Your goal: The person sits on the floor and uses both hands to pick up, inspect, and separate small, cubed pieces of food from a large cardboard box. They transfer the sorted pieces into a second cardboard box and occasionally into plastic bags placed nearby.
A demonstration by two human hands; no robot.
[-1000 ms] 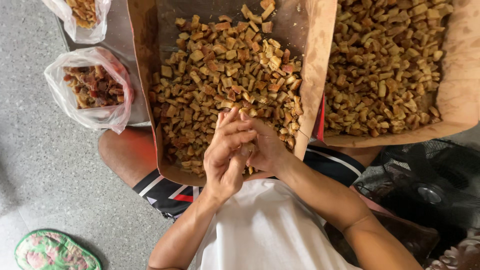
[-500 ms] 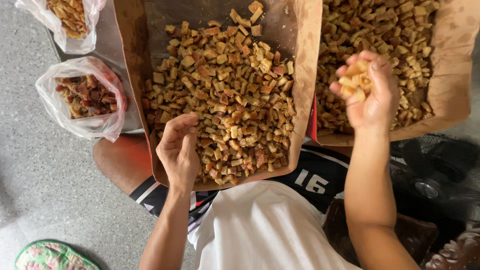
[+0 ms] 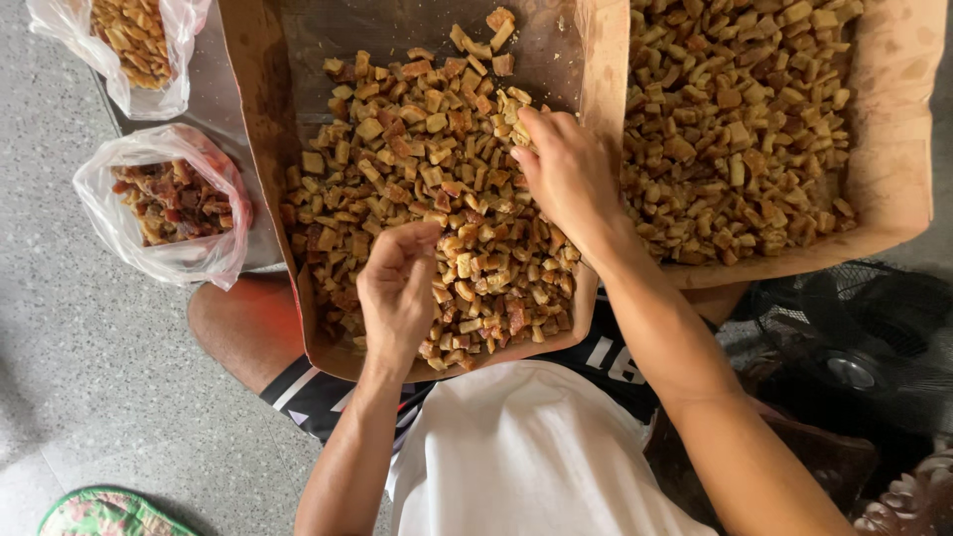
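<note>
A brown cardboard tray [image 3: 260,149] on my lap holds many small golden-brown fried cubes [image 3: 417,169]. My left hand [image 3: 397,290] hovers over the tray's near part, fingers curled in against the thumb; whether anything is inside it is hidden. My right hand [image 3: 568,171] reaches across to the tray's right wall, with its bent fingers resting on the cubes and nothing clearly gripped. To the right, a second cardboard tray [image 3: 893,159] is filled with similar cubes [image 3: 735,129].
Two clear plastic bags lie on the grey floor at left, one with darker reddish pieces [image 3: 169,203] and one with golden pieces [image 3: 134,45]. A black fan [image 3: 854,347] sits at lower right, and a green patterned slipper [image 3: 104,514] at bottom left.
Both hands were together over the near edge of the left tray. The right hand then carried cubes over the right tray and has now come back to the left tray.
</note>
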